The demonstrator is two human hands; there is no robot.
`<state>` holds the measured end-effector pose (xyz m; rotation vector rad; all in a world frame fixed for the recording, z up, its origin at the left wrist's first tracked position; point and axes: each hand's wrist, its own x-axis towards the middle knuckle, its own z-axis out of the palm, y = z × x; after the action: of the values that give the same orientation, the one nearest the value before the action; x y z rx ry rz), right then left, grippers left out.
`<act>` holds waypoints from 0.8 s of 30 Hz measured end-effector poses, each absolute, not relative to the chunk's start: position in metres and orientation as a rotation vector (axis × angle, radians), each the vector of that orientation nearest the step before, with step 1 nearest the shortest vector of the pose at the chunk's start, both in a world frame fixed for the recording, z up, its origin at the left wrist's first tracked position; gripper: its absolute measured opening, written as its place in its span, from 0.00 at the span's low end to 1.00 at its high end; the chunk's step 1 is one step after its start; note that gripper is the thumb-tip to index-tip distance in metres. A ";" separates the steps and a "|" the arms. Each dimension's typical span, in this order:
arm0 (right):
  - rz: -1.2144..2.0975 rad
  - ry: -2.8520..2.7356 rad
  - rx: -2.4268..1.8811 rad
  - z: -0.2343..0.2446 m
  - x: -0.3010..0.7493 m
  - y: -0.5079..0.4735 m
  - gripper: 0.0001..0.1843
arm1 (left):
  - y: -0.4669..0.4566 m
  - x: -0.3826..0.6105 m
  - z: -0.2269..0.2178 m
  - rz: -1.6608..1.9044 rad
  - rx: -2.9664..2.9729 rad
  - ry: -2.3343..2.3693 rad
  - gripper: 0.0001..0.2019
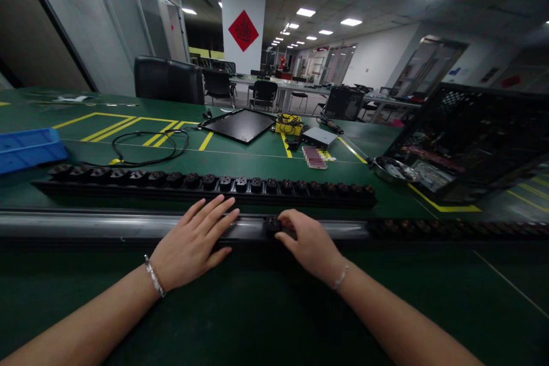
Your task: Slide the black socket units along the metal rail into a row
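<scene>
A long metal channel runs across the green table in front of me. Over it, left of centre, lies my left hand, fingers stretched out and holding nothing. Thumb and fingers of my right hand close on a small black socket module sitting at the channel. Farther right, a row of similar black modules fills the channel. Behind it, parallel, a black strip carries a long row of black socket modules.
At left stands a blue bin, near a looped black cable. Beyond the strip are a flat black panel, a yellow box with cables and a grey box. An open computer case stands at right beside a metal dish.
</scene>
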<state>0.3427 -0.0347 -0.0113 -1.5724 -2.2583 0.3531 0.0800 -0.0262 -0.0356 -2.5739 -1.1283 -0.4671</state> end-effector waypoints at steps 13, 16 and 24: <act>-0.054 -2.626 -0.921 -0.043 0.311 -0.056 0.24 | -0.044 0.110 -0.044 -0.453 -2.565 -0.969 0.28; -0.095 -2.545 -0.960 -0.042 0.318 -0.052 0.21 | -0.048 0.110 -0.042 -0.429 -2.542 -1.015 0.27; -0.180 -2.509 -1.344 -0.042 0.329 -0.043 0.27 | -0.059 0.112 -0.038 -0.232 -2.489 -1.215 0.28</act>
<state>0.3287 -0.0434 -0.0416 -1.3445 -2.5088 -0.1799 0.1121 -0.0590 -0.0377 -2.4889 -1.2149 -0.2325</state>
